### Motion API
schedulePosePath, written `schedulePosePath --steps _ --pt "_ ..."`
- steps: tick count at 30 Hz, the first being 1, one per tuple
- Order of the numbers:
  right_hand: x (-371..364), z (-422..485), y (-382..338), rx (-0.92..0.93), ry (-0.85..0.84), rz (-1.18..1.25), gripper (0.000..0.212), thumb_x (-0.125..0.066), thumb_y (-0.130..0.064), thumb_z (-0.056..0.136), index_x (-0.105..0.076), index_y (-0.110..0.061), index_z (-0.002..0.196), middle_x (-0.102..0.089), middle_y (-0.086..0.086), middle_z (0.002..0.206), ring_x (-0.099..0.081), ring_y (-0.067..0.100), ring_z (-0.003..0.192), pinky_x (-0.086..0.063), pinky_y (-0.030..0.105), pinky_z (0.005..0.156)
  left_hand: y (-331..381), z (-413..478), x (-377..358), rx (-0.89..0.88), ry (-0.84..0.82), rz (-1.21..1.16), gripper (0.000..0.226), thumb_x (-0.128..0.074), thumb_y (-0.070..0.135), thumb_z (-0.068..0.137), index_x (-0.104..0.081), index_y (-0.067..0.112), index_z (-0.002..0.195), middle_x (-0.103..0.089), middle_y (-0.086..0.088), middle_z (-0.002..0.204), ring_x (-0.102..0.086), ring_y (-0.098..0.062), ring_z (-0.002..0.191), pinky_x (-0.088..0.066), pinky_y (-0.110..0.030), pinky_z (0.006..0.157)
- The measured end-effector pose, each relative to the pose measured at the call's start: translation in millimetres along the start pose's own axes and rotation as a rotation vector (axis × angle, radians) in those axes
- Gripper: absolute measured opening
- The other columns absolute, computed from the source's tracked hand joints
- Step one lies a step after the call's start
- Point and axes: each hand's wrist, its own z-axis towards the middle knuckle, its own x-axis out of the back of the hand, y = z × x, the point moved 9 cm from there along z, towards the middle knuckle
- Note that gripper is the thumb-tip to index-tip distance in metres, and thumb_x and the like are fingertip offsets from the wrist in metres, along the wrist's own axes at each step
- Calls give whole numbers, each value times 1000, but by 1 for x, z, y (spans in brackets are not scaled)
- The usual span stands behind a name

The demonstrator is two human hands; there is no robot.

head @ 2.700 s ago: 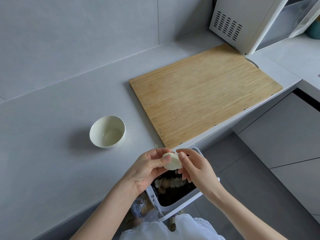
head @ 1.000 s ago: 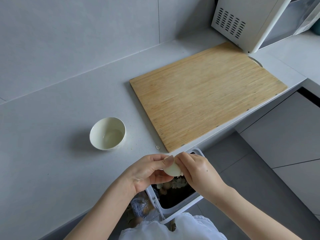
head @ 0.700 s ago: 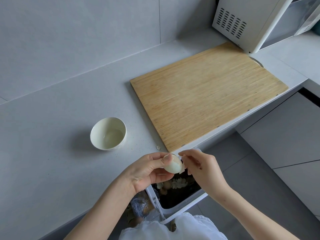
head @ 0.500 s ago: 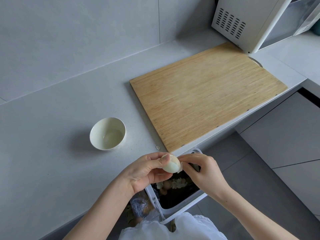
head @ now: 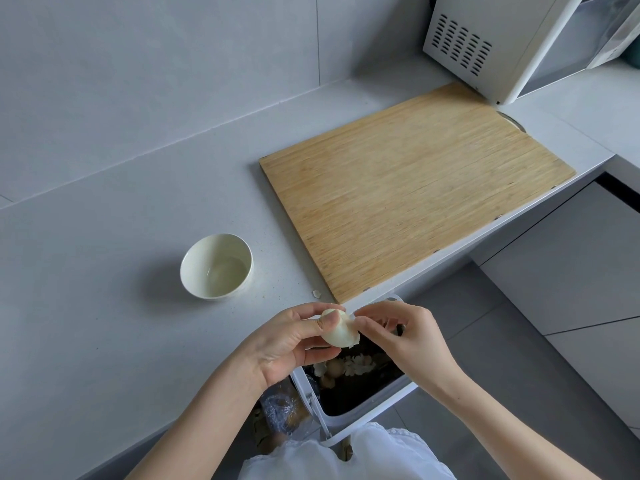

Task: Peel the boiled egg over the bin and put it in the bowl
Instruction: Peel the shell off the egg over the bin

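Observation:
My left hand grips a pale boiled egg between thumb and fingers, just past the counter's front edge. My right hand pinches at the egg's right side, where a ragged bit of shell sticks out. Both hands hover over a white bin that stands on the floor with shell pieces on its dark contents. A small cream bowl sits on the grey counter to the upper left of my hands, with nothing in it but a wet sheen.
A wooden cutting board lies on the counter behind the hands, reaching its front edge. A white microwave stands at the back right. One shell flake lies by the board's near corner. A crinkled plastic bag sits left of the bin.
The egg has been turned in my left hand. My right hand came off the egg for a moment, then returned to pinch at its right side.

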Motion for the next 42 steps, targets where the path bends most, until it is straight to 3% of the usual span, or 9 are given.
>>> schedulePosePath --steps 3,7,13,18,22,26,31,37,42 --pt "-10 -2 -6 14 -61 45 31 -62 -46 77 -68 -24 98 -68 -2 69 -60 10 62 -48 26 58 2 -1 -3 -10 -18 24 45 -68 27 68 -65 9 109 -70 -6 92 -69 -13 77 -55 -25 65" --pt "-15 -5 -13 127 -59 -25 35 -54 -47 84 -64 -20 103 -68 -2 73 -62 14 66 -51 30 59 5 -4 -4 -30 -13 73 44 -68 27 69 -66 8 108 -69 -6 92 -69 -13 78 -55 -25 66" --pt "-19 -9 -26 311 -54 -171 31 -44 -36 92 -63 -17 107 -68 -6 84 -55 1 73 -41 6 65 7 -5 -4 -47 -12 86 44 -67 25 69 -65 6 109 -70 -6 88 -69 -13 78 -56 -26 66" --pt "-22 -13 -30 392 -14 -288 34 -37 -30 96 -62 -12 110 -70 0 90 -61 12 81 -47 19 73 6 -2 -2 -55 1 64 39 -68 23 68 -67 7 103 -70 -7 87 -69 -13 75 -57 -27 64" --pt "-21 -12 -30 394 11 -296 36 -34 -30 97 -63 -11 109 -70 1 91 -61 13 81 -48 19 74 6 -2 -3 -58 2 55 42 -68 22 68 -66 5 106 -68 -9 92 -69 -15 78 -57 -27 65" --pt "-14 -11 -24 310 69 -193 44 -31 -39 96 -64 -11 103 -69 -3 88 -56 6 80 -42 8 71 8 -3 -5 -67 -15 47 42 -68 20 68 -65 4 108 -71 -8 91 -70 -17 82 -57 -29 68" --pt "-2 -7 -7 90 158 -14 33 -37 -26 97 -64 -10 85 -55 -19 59 -54 3 63 -39 10 57 10 -3 -6 -95 -33 1 35 -69 12 67 -67 7 102 -73 -12 93 -70 -24 87 -59 -33 72" --pt "2 -4 11 -156 155 260 40 -38 -25 98 -61 -5 73 -59 19 61 -43 13 48 -37 27 51 14 -6 -11 -140 -65 -18 30 -66 1 69 -66 7 98 -73 -13 99 -70 -25 91 -59 -35 77" --pt "7 -7 19 -216 158 303 39 -37 -27 98 -63 -6 78 -64 19 68 -44 13 49 -39 26 51 16 -8 -10 -166 -76 3 31 -64 -5 69 -64 8 96 -73 -10 100 -69 -23 93 -58 -33 78"
